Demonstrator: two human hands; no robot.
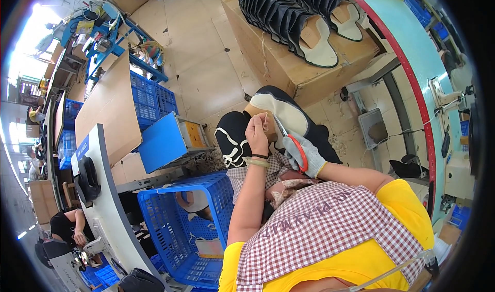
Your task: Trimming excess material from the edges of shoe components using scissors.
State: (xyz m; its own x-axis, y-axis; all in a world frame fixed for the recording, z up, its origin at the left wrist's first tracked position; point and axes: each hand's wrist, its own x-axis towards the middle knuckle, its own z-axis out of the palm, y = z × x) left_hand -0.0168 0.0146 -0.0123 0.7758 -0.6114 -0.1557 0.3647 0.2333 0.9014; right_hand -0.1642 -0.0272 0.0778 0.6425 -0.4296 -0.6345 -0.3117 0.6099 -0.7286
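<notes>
Gloved fingers of the right hand are wrapped around the red handles of a pair of scissors, just right of the middle of the frame. The blades slant toward the upper left and end close to the left hand; whether they are parted cannot be made out. That bare hand has its thumb and fingertips pressed together on the near edge of a black-and-cream piece, which lies across the person's lap at the centre of the frame. A dark band and a pale bangle circle the left wrist.

Below, a checked apron over a yellow top fills the lower right. A blue crate stands at the lower centre, with some cut pieces inside. At the upper right, two rows of black shoe uppers rest on a cardboard box, their pale soles facing the person. Beyond them, a pale table with a red edge curves down the right side. A cardboard sheet leans at the left, and another person's forearm shows at the lower left.
</notes>
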